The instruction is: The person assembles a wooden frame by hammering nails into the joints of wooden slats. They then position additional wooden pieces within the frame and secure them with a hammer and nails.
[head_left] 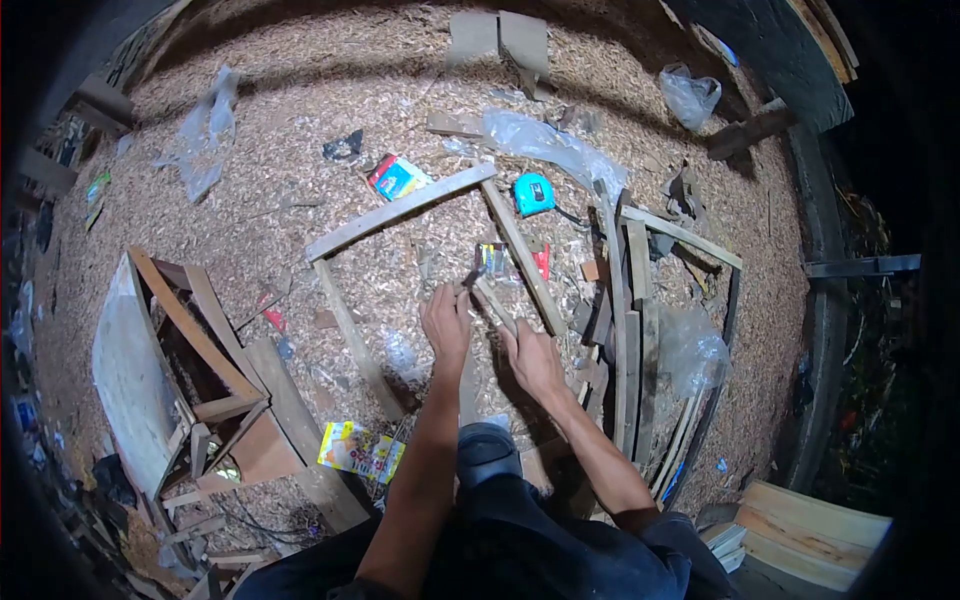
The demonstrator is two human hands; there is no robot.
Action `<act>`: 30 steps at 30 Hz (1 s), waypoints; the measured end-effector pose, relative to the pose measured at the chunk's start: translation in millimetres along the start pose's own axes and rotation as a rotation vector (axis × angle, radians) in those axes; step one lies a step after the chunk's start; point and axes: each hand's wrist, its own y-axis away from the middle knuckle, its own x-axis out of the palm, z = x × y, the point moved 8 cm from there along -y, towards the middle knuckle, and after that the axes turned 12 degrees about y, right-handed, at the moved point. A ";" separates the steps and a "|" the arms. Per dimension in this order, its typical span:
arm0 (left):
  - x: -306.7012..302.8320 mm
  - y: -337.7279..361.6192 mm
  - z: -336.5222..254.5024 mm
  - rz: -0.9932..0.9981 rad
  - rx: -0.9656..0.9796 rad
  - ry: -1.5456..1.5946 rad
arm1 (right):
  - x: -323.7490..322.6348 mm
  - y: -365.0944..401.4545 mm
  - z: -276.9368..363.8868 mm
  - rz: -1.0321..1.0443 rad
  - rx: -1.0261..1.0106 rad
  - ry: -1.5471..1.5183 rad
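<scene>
Hammer: here it is, the hammer [496, 305] over the middle of the floor, its long axis slanting from the person's near right to far left, dark head at the far end, pale handle running back toward the body.
Right hand: the right hand [535, 360] has that handle wrapped firmly, knuckles up.
Left hand: and the left hand [446, 320], right beside the head, fingers bunched and pointing away; whether they pinch something, I cannot tell.
Wooden frame: around the action, a three-sided wooden frame [400, 212]! Far bar climbing from left to right, two side bars slanting nearer and rightward, the open side facing the person.
Tape measure: bright turquoise, the tape measure [534, 194] sits just outside the frame's far right corner.
Blue packet: just beyond the far bar, the blue packet [402, 179].
Wooden strips: over on the right, wooden strips [640, 345] lie lengthwise, running away from the person.
Yellow packet: flat beside the left forearm, the yellow packet [360, 452].
Floor: wood shavings [290, 110] everywhere.
</scene>
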 end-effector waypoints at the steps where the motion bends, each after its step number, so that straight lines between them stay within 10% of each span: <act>1: -0.5 2.9 -2.2 0.001 0.002 0.012 | -9.6 4.9 4.9 0.014 0.007 -0.017; 22: -0.9 3.0 -20.5 0.089 -0.014 -0.070 | -20.0 17.6 -83.2 -0.456 0.128 -0.057; 30: -16.1 1.5 -27.0 0.062 -0.059 0.153 | 16.5 -23.7 -127.8 -0.194 0.373 0.190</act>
